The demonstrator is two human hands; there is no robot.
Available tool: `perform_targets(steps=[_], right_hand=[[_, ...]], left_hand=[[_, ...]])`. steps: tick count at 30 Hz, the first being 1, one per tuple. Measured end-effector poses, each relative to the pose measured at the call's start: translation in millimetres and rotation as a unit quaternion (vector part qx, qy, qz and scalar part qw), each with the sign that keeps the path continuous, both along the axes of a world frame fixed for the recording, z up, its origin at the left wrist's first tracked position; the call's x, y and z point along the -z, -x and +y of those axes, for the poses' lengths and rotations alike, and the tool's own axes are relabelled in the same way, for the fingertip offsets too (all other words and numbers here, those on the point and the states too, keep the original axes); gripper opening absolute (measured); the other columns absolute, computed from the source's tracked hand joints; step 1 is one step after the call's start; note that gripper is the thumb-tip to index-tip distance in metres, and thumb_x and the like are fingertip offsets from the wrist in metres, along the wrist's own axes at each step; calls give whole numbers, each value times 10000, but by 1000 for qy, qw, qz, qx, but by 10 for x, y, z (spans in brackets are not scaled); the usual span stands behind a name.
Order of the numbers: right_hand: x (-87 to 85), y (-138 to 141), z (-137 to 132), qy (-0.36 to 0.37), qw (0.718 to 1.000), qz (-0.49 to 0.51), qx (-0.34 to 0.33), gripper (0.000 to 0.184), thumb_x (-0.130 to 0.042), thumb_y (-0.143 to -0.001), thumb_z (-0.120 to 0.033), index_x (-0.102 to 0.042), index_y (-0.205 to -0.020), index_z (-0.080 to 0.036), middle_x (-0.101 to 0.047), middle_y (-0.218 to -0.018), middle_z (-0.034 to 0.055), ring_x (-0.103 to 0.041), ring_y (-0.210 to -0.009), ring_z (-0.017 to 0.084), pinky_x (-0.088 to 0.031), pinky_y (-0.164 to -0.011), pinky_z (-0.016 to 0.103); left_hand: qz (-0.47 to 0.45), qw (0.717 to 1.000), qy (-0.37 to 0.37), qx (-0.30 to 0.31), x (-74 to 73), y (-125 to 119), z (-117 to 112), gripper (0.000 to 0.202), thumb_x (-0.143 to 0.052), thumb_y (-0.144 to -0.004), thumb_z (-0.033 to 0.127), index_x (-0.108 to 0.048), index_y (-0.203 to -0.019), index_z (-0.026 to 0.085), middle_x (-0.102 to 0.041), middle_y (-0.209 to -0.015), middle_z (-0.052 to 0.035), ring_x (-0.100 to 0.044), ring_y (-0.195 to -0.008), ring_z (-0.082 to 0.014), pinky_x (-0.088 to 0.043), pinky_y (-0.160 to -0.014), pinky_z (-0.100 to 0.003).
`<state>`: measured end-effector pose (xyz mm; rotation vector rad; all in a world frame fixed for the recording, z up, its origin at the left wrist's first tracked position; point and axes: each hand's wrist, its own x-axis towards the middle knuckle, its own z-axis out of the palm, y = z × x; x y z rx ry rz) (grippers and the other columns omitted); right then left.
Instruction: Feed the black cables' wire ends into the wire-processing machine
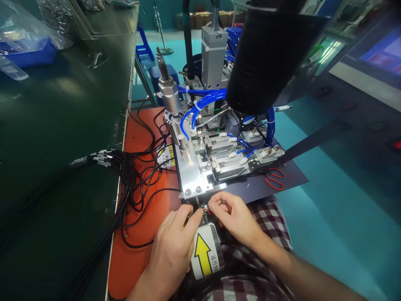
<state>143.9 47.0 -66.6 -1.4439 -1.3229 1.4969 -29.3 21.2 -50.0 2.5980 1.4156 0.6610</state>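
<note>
My left hand (177,240) is closed, thumb and forefinger pinched on the end of a black cable just in front of the machine. At its fingertips shows a small wire end (206,207) with a bit of red wire and a shiny metal part. My right hand (233,217) meets it from the right, its thumb and forefinger pressed together beside that wire end; what lies between them is too small to make out. Right ahead of both hands is the metal front plate (191,177) of the bench machine. Below them sits a label with a yellow arrow (203,255).
Black cables (128,184) lie bundled across the dark table (62,121) and the orange board (144,259). Red-handled scissors (275,179) rest on the machine base at right. A black tube (272,58) hangs over the machine; a blue tray (34,54) stands far left.
</note>
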Motion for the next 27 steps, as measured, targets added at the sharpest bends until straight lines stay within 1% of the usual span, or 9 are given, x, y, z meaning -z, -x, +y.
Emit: perform_targets(steps=[4,7,10,12,16,19,22,25,27], right_hand=[[55,9,3,15,1000,1,-1,170,-512,-845,-284,-528,-703,-191,-425,-524,-63,-394,-440,96,-310,-423,212],[17,-17,21,24,999,-22,-15,190,-498,-851,-281,-548,-694,-186,-452,-517,-55,-404,-433,100,-316,-424,216],[-83,-5,19,-26,997,-66,-8,193,-496,-855,-296,-584,-723,-185,-469,-543,-44,-412,-473,111,-316,-442,224],[-120,34,3,-51,996,-71,3,194,-503,-854,-307,-592,-733,-184,-459,-554,-44,-407,-496,113,-320,-460,229],[-40,111,-33,-74,995,-70,23,155,-534,-843,-279,-571,-726,-184,-407,-547,-63,-360,-478,98,-301,-458,227],[32,111,-41,-112,989,-95,24,127,-532,-846,-245,-569,-739,-188,-428,-564,-57,-380,-493,101,-313,-472,227],[9,80,-40,-142,981,-127,21,124,-528,-840,-217,-570,-727,-189,-455,-582,-45,-405,-515,110,-334,-502,237],[-56,60,-34,-131,983,-125,21,143,-526,-827,-200,-563,-689,-189,-467,-581,-40,-415,-521,112,-337,-508,242],[-73,57,-21,-84,993,-80,31,145,-538,-807,-201,-555,-663,-190,-471,-579,-38,-415,-523,112,-332,-496,236]], left_hand=[[2,1000,2,4,7,5,3,292,-438,-840,34,-619,-1062,90,-588,-895,-116,-528,-690,-208,-488,-586,-324],[7,1000,8,5,16,6,0,313,-444,-824,21,-618,-1073,94,-589,-911,-120,-532,-692,-210,-493,-583,-328],[4,1000,9,5,19,1,-2,322,-441,-822,16,-620,-1077,99,-594,-910,-115,-540,-701,-211,-501,-596,-331],[0,1000,3,4,15,-3,-2,323,-438,-826,20,-621,-1081,98,-599,-900,-112,-544,-701,-210,-503,-598,-328],[-4,1000,-2,1,-3,-5,2,321,-429,-833,29,-628,-1076,98,-607,-889,-109,-552,-697,-207,-505,-596,-319],[-3,1000,-6,2,-19,-4,8,317,-415,-839,31,-634,-1059,93,-608,-883,-111,-561,-703,-208,-513,-601,-320],[4,1000,-6,5,-34,0,12,326,-407,-834,29,-634,-1057,99,-606,-885,-110,-564,-704,-206,-516,-600,-316],[10,1000,-1,2,-45,7,17,348,-402,-814,14,-629,-1062,105,-604,-889,-107,-564,-711,-204,-519,-607,-312],[13,1000,5,-1,-49,11,19,364,-397,-803,5,-626,-1066,109,-601,-885,-103,-561,-706,-200,-520,-606,-309]])
